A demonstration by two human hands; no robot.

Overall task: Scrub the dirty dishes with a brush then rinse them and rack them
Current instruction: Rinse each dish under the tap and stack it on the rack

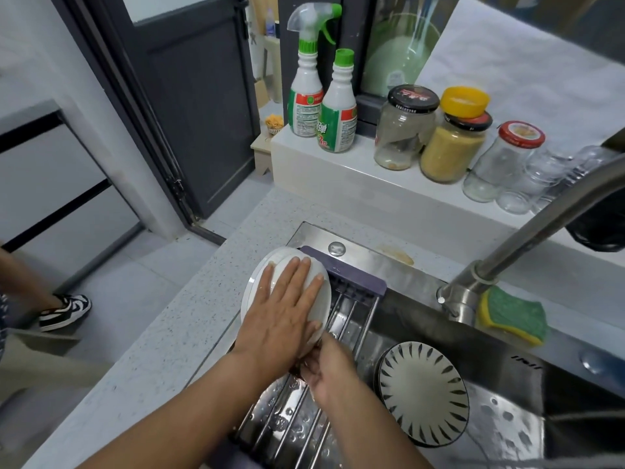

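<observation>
Now left hand (284,313) flat on plates (323,299).

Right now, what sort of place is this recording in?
Most likely a home kitchen, at the sink: a steel sink with a tap, a rack across it holding white plates, and a sponge beside the tap.

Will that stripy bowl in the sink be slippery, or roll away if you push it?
Probably slippery: the stripy bowl looks glazed, and droplets dot the sink beside it. It stands tilted on its round rim, so a push might roll or tip it. It looks ceramic, so likely breakable.
</observation>
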